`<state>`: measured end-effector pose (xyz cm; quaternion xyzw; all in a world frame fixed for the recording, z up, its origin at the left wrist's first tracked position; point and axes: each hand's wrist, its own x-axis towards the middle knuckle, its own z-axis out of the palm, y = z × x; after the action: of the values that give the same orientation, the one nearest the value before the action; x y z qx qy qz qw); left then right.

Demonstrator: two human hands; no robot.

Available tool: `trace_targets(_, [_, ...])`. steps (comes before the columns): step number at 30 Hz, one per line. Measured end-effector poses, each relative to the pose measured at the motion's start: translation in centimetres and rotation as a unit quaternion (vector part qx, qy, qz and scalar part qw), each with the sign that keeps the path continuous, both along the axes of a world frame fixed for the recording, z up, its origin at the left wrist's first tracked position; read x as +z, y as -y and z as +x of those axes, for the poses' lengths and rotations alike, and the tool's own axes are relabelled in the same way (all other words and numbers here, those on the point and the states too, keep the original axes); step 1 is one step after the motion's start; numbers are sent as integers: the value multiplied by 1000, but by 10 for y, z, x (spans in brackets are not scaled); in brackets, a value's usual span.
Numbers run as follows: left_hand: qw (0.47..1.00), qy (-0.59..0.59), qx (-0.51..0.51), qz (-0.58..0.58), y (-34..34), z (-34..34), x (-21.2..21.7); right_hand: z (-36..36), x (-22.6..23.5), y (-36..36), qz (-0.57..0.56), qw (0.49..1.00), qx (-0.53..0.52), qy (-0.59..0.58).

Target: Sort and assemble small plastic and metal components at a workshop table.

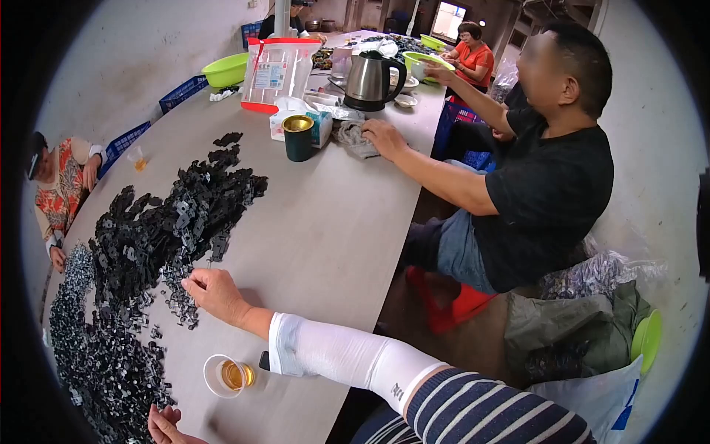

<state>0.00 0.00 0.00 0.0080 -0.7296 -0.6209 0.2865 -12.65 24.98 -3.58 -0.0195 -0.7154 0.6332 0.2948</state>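
My right hand (214, 292) lies palm-down on the long grey table (325, 222), its bent fingertips touching small parts at the near edge of a big heap of black parts (174, 222); whether it pinches one is hidden. A white sleeve covers that forearm. Only part of my left hand (166, 425) shows at the lower edge, fingers curled, beside a spread of shinier grey parts (81, 325). A clear cup of amber liquid (229, 374) stands between my hands.
A seated person in a black shirt (547, 185) at the right rests a hand on a grey cloth (355, 137). Farther along stand a dark green cup (298, 137), a kettle (370, 78), a clear bag (277, 74) and green basins (225, 70). Another person (63, 185) sits opposite at the left.
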Motion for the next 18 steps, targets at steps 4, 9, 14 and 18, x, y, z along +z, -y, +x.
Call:
trace_targets(4, [1000,-3,8,6,-7,-1,5,-1,1,-2,-89,990,85,69])
trace_targets(9, [1000,-13,-14,21,-4,-5,1,-3,-1,-3,-98,982,127,100])
trace_targets(14, [999,7,46,12,19,-5,-18,2,6,3,-110,965,171,168])
trace_targets(18, [999,7,28,16,6,-4,-12,-2,-4,-2,-111,953,203,196])
